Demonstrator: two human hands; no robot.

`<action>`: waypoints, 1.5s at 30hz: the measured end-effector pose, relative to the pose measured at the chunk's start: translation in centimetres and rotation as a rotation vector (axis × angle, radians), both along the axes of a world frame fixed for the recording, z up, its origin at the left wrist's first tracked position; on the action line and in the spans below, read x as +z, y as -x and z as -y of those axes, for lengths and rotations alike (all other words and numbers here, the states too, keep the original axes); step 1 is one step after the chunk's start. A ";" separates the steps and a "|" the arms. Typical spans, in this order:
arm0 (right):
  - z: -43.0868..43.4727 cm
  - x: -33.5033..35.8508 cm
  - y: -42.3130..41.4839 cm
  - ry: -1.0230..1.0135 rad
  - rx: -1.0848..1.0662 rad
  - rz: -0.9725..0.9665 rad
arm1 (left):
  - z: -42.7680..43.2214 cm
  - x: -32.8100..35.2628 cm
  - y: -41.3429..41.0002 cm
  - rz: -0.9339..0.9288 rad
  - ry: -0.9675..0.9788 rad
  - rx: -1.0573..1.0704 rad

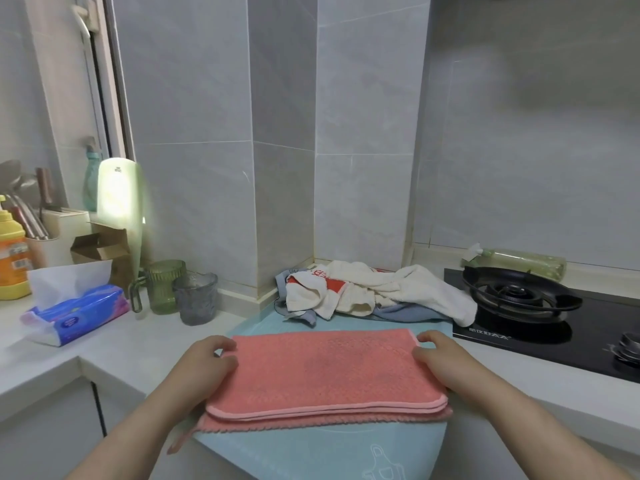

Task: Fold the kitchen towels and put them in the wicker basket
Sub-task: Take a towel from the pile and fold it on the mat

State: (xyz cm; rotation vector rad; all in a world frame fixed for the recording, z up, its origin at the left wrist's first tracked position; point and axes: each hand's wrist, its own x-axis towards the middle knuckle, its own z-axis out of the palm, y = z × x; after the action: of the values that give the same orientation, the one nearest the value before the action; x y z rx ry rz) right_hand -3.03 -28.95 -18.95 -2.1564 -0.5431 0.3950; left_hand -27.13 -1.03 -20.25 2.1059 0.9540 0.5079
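Note:
A pink towel lies folded in half on a light blue mat on the counter in front of me. My left hand rests on the towel's left edge, fingers curled at its far corner. My right hand pinches the far right corner and lies along the right edge. Behind the mat sits a crumpled heap of towels: white ones, one with red print, over a blue-grey one. No wicker basket is in view.
A black gas hob with a burner stands to the right. Two glass cups, a tissue pack, a yellow bottle and a utensil holder crowd the left counter. Tiled walls close the back.

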 end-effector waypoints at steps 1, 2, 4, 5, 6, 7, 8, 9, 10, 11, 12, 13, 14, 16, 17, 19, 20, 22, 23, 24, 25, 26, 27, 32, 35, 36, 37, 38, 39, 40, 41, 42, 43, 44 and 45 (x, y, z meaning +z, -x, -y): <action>0.3 -0.2 0.4 -0.006 0.014 -0.010 | 0.3 -0.1 0.1 0.010 -0.031 0.001; 0.5 -0.4 0.8 -0.013 0.022 -0.007 | 0.6 -0.3 0.2 0.014 -0.065 0.014; 0.8 -0.7 1.0 -0.052 -0.007 0.010 | 1.1 -0.2 0.3 0.038 -0.090 0.056; 1.0 -0.8 0.9 -0.095 -0.034 -0.016 | 1.3 -0.1 0.3 0.054 -0.084 0.077; 1.2 -0.9 0.7 -0.152 -0.057 -0.071 | 1.4 -0.1 0.4 0.064 -0.077 0.093; 1.4 -1.0 0.5 -0.202 -0.070 -0.119 | 1.5 -0.2 0.4 0.063 -0.079 0.099; 1.6 -1.1 0.5 -0.233 -0.079 -0.147 | 1.6 -0.2 0.6 0.047 -0.090 0.089; 1.7 -1.3 0.6 -0.231 -0.076 -0.143 | 1.7 -0.5 0.7 0.026 -0.115 0.072; 1.8 -1.6 0.9 -0.212 -0.065 -0.121 | 1.8 -0.8 0.9 0.010 -0.141 0.052; 1.9 -1.9 1.0 -0.188 -0.054 -0.090 | 1.9 -1.0 0.9 -0.009 -0.171 0.032; 1.8 -2.1 1.2 -0.156 -0.039 -0.059 | 2.0 -1.1 1.0 -0.043 -0.198 0.014; 1.8 -2.2 1.2 -0.119 -0.024 -0.032 | 2.0 -1.1 1.1 -0.091 -0.227 -0.002; 1.8 -2.2 1.1 -0.082 -0.010 -0.008 | 2.1 -0.9 1.1 -0.150 -0.267 -0.006; 1.8 -1.8 1.1 0.008 0.010 0.133 | 2.4 -0.1 1.0 -0.233 -0.435 0.051; 1.6 -1.5 1.1 0.059 0.014 0.266 | 2.5 0.4 0.8 -0.235 -0.546 0.073; 0.6 -0.8 1.4 0.128 0.056 0.555 | 3.2 1.3 -0.5 -0.162 -0.647 -0.019; -0.2 -0.4 1.7 0.156 0.114 0.659 | 3.7 1.7 -1.4 -0.136 -0.642 -0.119; -2.1 0.4 2.4 0.231 0.257 0.729 | 4.9 1.7 -3.5 -0.179 -0.618 -0.307; -3.1 0.6 2.7 0.281 0.322 0.733 | 5.3 1.5 -4.4 -0.230 -0.608 -0.371; -4.0 0.7 3.0 0.328 0.387 0.732 | 5.5 1.1 -5.1 -0.293 -0.587 -0.414; -4.8 0.6 3.2 0.367 0.441 0.723 | 5.4 0.7 -5.6 -0.370 -0.556 -0.444; -5.4 0.4 3.4 0.406 0.484 0.697 | 5.2 0.2 -5.9 -0.444 -0.537 -0.469; -5.8 0.0 3.3 0.451 0.524 0.661 | 5.0 -0.1 -6.0 -0.498 -0.539 -0.491; -5.7 -2.0 2.7 0.598 0.584 0.638 | 4.0 -0.6 -5.8 -0.605 -0.558 -0.570; -5.4 -2.2 1.7 0.618 0.546 0.602 | 3.6 -0.9 -5.8 -0.609 -0.559 -0.566; -5.1 -2.3 1.1 0.613 0.514 0.582 | 3.5 -1.0 -5.9 -0.605 -0.560 -0.558; -4.7 -2.3 0.5 0.591 0.469 0.548 | 3.4 -1.2 -5.9 -0.603 -0.562 -0.550; -4.3 -2.5 -0.1 0.568 0.427 0.518 | 3.4 -1.3 -5.9 -0.601 -0.563 -0.543; -4.0 -2.7 -0.5 0.547 0.397 0.502 | 3.5 -1.4 -5.9 -0.597 -0.563 -0.539; -3.9 -2.8 -0.6 0.530 0.379 0.493 | 3.5 -1.4 -5.9 -0.595 -0.563 -0.539; -4.0 -2.9 -0.6 0.518 0.368 0.488 | 3.6 -1.4 -5.8 -0.594 -0.563 -0.542; -4.1 -3.0 -0.5 0.505 0.357 0.482 | 3.6 -1.4 -5.8 -0.592 -0.567 -0.544; -4.1 -3.1 -0.4 0.482 0.341 0.474 | 3.7 -1.4 -5.8 -0.587 -0.571 -0.544; -4.0 -3.1 -0.3 0.445 0.317 0.458 | 3.7 -1.3 -5.8 -0.582 -0.573 -0.541; -3.8 -3.2 -0.2 0.398 0.286 0.439 | 3.8 -1.3 -5.7 -0.576 -0.574 -0.539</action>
State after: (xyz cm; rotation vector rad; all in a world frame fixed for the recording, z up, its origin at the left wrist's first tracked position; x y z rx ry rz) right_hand -2.78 -25.13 -22.18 -2.5728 -1.1052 0.1882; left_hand -21.40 -4.79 -21.57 2.9865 0.5046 -0.1435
